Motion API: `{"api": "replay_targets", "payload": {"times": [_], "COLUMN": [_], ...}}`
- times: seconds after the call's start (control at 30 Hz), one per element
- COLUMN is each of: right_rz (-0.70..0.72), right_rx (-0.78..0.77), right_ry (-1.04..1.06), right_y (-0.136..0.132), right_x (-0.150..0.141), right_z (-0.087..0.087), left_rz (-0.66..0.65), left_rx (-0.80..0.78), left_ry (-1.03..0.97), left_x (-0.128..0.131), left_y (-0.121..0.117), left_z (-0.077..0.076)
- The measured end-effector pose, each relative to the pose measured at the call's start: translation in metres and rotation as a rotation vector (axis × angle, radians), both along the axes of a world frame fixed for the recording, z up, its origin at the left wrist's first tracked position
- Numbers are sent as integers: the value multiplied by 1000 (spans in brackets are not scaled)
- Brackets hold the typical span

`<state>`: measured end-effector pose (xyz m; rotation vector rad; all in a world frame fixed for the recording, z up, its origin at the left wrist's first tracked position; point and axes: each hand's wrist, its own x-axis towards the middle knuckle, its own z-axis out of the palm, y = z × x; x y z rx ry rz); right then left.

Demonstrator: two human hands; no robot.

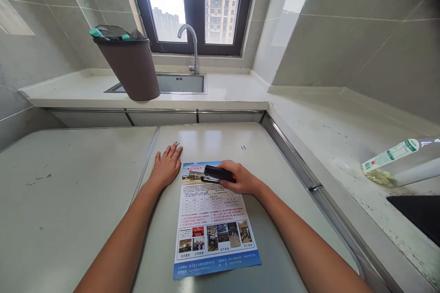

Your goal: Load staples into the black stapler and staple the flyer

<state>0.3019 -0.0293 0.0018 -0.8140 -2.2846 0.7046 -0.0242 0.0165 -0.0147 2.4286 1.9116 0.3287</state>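
my right hand [240,179] has fingers clamped on the stapler [217,174] at the flyer's [213,219] top edge, left hand [167,167] flat w/ fingers apart on the desk [85,192] beside it, staple prob not pressed yet.

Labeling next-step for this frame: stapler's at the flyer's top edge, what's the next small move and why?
Probably press the stapler down. The right hand already holds it over the flyer at its top edge, and the left hand lies flat on the table beside the sheet.
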Motion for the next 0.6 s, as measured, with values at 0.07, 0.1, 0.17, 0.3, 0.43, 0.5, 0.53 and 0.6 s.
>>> {"api": "replay_targets", "payload": {"times": [0.07,0.1,0.17,0.3,0.43,0.5,0.53,0.6], "right_rz": [5,7,10,0,-70,-92,-100,-126], "right_rx": [-6,-10,-20,-17,2,2,3,3], "right_ry": [-2,-1,-1,6,15,11,12,32], "right_y": [0,0,0,0,1,1,1,2], "right_x": [0,-1,0,1,0,-1,-1,1], "right_z": [1,1,1,0,-2,-3,-3,-2], "left_rz": [0,-1,-4,-13,-59,-96,-110,-123], "left_rx": [-4,-4,8,96,187,209,212,209], "left_ry": [12,14,8,-43,-144,-200,-226,-282], "left_x": [2,2,2,0,-4,-6,-6,-7], "left_y": [0,-1,-1,-1,2,3,4,5], "left_z": [1,1,2,4,2,0,-1,-4]}}
